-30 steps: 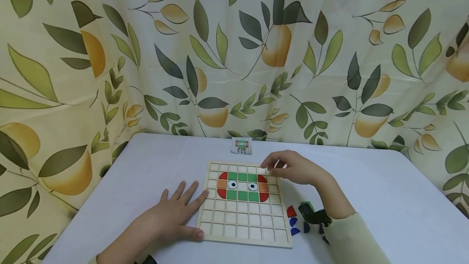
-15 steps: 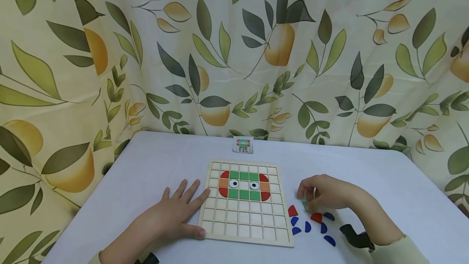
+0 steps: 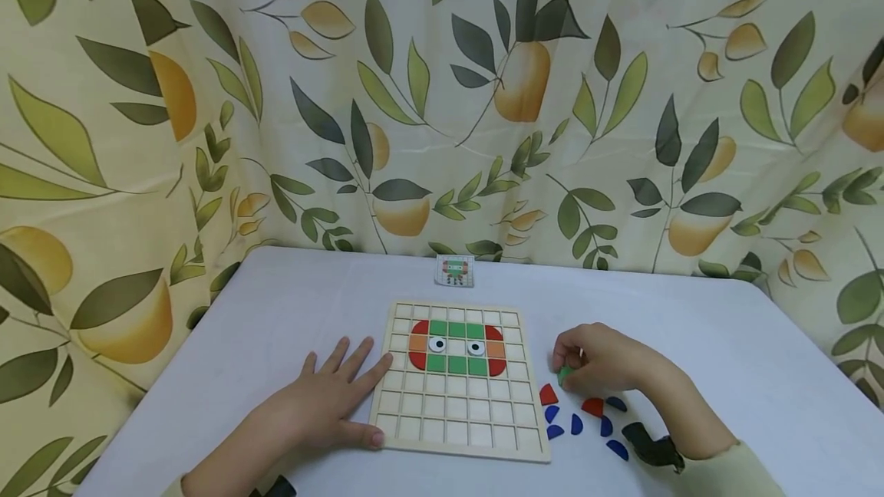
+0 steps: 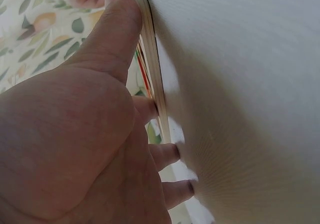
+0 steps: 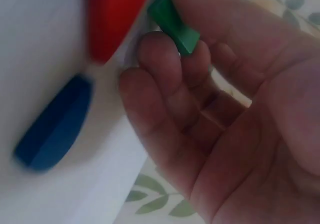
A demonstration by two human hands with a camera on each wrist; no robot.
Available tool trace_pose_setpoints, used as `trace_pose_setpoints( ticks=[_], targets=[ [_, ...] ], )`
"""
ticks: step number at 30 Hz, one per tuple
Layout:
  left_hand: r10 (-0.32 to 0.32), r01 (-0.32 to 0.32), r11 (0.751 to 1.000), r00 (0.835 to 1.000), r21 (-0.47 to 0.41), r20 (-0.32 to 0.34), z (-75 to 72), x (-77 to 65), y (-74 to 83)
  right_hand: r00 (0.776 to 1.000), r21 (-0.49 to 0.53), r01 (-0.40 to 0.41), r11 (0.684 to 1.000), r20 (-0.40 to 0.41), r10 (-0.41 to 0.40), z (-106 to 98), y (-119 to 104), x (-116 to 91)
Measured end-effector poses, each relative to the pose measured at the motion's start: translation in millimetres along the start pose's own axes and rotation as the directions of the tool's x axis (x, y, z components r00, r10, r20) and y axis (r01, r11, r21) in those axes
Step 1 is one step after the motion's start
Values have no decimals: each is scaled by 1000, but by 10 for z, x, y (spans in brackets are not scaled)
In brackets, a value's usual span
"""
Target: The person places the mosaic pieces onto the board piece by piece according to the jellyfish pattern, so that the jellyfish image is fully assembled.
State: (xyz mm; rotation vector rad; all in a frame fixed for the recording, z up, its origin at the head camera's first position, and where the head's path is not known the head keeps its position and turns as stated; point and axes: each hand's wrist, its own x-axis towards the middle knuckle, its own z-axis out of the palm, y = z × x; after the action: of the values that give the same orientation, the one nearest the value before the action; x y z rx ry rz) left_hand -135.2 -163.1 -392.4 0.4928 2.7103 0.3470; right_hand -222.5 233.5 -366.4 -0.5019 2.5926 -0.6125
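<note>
In the head view, my right hand [image 3: 604, 359] is just right of the wooden grid board [image 3: 456, 409], over the loose pieces. Between its thumb and fingers it pinches a small green block [image 5: 175, 22], partly covered by the thumb in the right wrist view. My left hand [image 3: 314, 409] lies with fingers spread at the board's left side; its thumb and a fingertip touch the edge. On the board, red, orange and green pieces form a wide face shape with two round eye pieces [image 3: 437, 344], and the lower rows of cells hold nothing.
Right of the board lie two red pieces [image 3: 592, 406] and several blue half-round pieces [image 3: 618, 449]. A small picture card [image 3: 454, 271] with a similar figure lies behind the board. A leaf-and-fruit patterned curtain [image 3: 442, 167] hangs behind the white table [image 3: 331, 282].
My right hand has gone from the board's top right corner to the loose pieces, taken hold of the green block there, and shifted slightly left with it. The left hand stays put.
</note>
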Motion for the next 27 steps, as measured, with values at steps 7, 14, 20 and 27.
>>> trace_pose_setpoints(
  ticks=[7, 14, 20, 27],
  targets=[
    [3, -3, 1000, 1000, 11, 0, 1, 6, 3, 974, -28, 225, 974, -18, -226, -84, -168, 124],
    [-12, 12, 1000, 1000, 13, 10, 1, 18, -3, 951, 10, 310, 951, -29, -309, -60, -461, 271],
    [-14, 14, 1000, 1000, 8, 17, -8, 25, -8, 932, 23, 361, 932, -32, -361, 31, -687, 387],
    [-16, 16, 1000, 1000, 12, 19, 18, 35, -29, 929, 60, 370, 927, -10, -370, 185, -812, 451]
  ],
)
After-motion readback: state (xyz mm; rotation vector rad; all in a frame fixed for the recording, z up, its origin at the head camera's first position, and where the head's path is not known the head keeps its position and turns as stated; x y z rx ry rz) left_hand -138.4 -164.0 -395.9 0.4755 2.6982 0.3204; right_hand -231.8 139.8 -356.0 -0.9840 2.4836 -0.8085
